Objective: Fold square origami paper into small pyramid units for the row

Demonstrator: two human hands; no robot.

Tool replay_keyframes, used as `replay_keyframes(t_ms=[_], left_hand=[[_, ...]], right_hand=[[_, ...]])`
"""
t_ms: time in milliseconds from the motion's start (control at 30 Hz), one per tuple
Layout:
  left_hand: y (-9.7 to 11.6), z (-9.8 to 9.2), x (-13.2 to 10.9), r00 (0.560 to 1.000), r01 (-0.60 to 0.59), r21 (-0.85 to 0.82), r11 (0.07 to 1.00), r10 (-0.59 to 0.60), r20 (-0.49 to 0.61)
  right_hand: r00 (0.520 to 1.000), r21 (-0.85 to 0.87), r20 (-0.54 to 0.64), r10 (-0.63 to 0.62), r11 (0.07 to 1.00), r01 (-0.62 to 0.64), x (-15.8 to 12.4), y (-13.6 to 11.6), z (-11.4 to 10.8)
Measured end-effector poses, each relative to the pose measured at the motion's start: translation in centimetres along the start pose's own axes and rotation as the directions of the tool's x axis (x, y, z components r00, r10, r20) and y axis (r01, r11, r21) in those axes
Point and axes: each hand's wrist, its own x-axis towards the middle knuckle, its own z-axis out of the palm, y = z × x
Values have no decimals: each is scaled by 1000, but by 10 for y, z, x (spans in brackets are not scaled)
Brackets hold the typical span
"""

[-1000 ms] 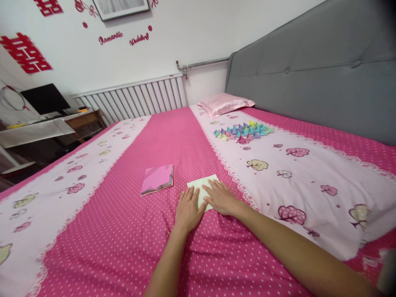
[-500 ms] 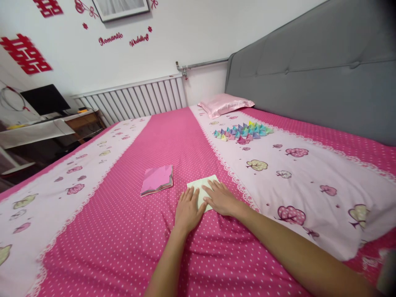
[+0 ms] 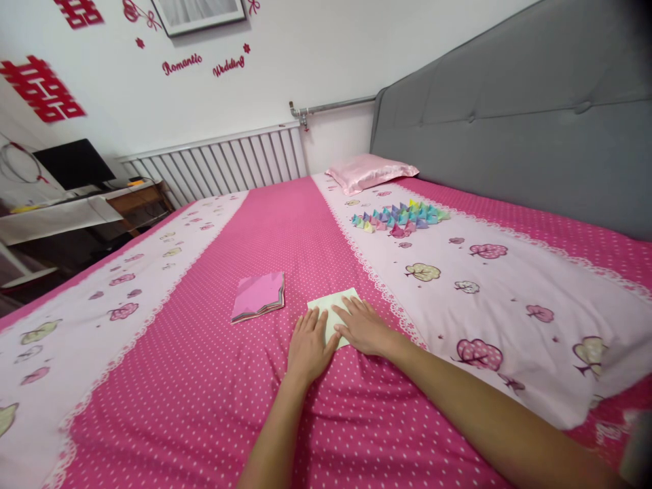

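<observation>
Bedspread (image 3: 193, 387) in hot-pink cloth with white polka dots, nearest. Left hand (image 3: 310, 343): palm down, fingers flat and extended, thumb apart, on left part of straight-edged pale cream paper sheet (image 3: 332, 318). Right hand (image 3: 365, 328): likewise flat, on right part; thumb tips close together. Sheet lying on bedspread, just right of pink-topped square paper stack (image 3: 257, 293) with wavy edges. Beyond, to the right: cluster of small pointed folded-paper pieces (image 3: 402, 216), mostly pastel. Farther: shiny pale pink pillow (image 3: 371, 172). Farthest: white ribbed radiator (image 3: 219, 161).
</observation>
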Motion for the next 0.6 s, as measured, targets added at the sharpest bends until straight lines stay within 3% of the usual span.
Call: replay_keyframes(t_ms=[600], left_hand=[[1,-1,0,1000,6,-4,1000,-6,10]], right_hand=[[1000,-3,-9,-3,1000,3,0,0,0]])
